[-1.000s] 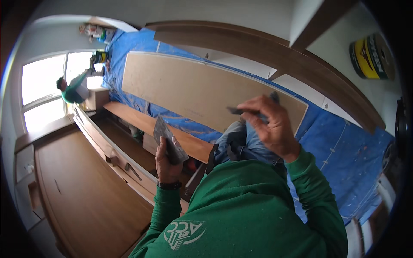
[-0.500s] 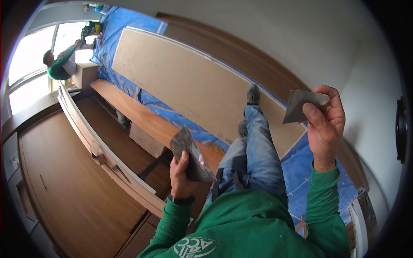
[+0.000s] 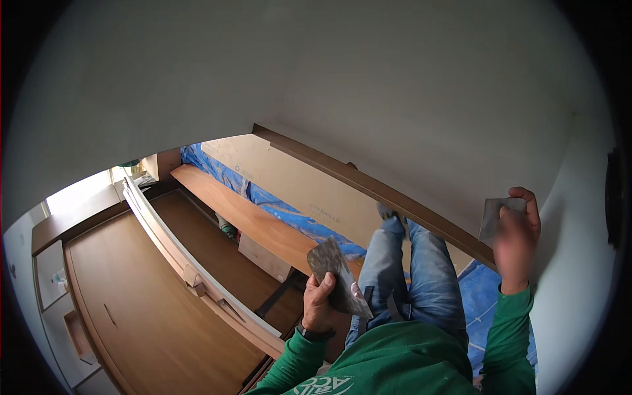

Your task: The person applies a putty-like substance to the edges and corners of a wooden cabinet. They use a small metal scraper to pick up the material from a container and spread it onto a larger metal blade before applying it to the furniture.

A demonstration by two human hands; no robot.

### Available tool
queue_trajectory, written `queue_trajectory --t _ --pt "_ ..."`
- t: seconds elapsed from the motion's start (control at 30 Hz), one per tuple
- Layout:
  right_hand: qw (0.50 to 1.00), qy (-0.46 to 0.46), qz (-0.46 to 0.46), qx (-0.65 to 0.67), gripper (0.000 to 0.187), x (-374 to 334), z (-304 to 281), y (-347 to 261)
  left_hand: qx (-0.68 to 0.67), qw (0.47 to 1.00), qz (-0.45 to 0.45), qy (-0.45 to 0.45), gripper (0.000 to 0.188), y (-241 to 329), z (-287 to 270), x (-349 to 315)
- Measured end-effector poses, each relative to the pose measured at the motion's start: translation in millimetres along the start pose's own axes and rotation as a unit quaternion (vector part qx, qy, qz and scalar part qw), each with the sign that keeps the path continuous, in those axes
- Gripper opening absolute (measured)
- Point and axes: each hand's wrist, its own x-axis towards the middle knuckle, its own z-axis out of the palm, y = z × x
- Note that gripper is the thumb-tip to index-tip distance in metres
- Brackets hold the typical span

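My left hand (image 3: 317, 306) grips a wide grey metal filling blade (image 3: 334, 273), its face smeared and a small pinkish-white dab near the thumb side. The thumb lies on top and the other fingers are mostly hidden beneath. On the right, my right hand (image 3: 515, 253), partly blurred, pinches a smaller square metal putty blade (image 3: 492, 216) with the thumb on its face. That blade is in front of the pale wall (image 3: 454, 145); whether it touches cannot be told.
A brown wooden ledge (image 3: 368, 187) runs along the wall's lower edge. Below lie a large beige board (image 3: 289, 174) and blue plastic sheeting (image 3: 276, 207). An orange-brown plank (image 3: 243, 207) stretches at left, beside a long pale rail (image 3: 174, 253) and brown cabinet panels (image 3: 141, 309).
My view has tilted up toward the wall, which now fills the upper part. The right hand's blade appears lower and nearer the wall. The co-worker at far left is mostly out of sight.
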Motion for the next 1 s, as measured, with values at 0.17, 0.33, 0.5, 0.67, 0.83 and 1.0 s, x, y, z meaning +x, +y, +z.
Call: queue_trajectory --t 0.17,0.33,0.5,0.67,0.83,1.0 --pt "0.999 0.037 0.024 0.025 0.044 1.5 6.3 -5.5 -0.011 0.998 -0.007 -0.058 0.029 17.0 13.7 7.3" --pt "0.999 0.017 0.021 0.045 0.046 3.4 -11.2 0.7 0.007 0.999 -0.009 -0.051 0.036 37.8 8.3 27.1" --pt "0.996 0.037 0.009 0.083 0.041 -4.8 17.3 -14.2 0.045 0.995 0.011 -0.092 0.041 59.8 29.0 42.8" --pt "0.996 -0.049 0.048 0.06 0.036 -17.0 61.5 -22.8 0.112 0.987 0.048 -0.103 0.034 94.2 77.0 60.0" --pt "0.947 -0.174 -0.197 -0.186 0.027 -28.6 114.8 -36.0 0.165 0.982 0.041 -0.08 0.027 116.7 106.5 69.7" --pt "0.77 -0.236 -0.463 -0.371 0.03 -26.6 148.8 -37.2 0.155 0.983 0.016 -0.101 0.02 128.4 124.9 67.9"
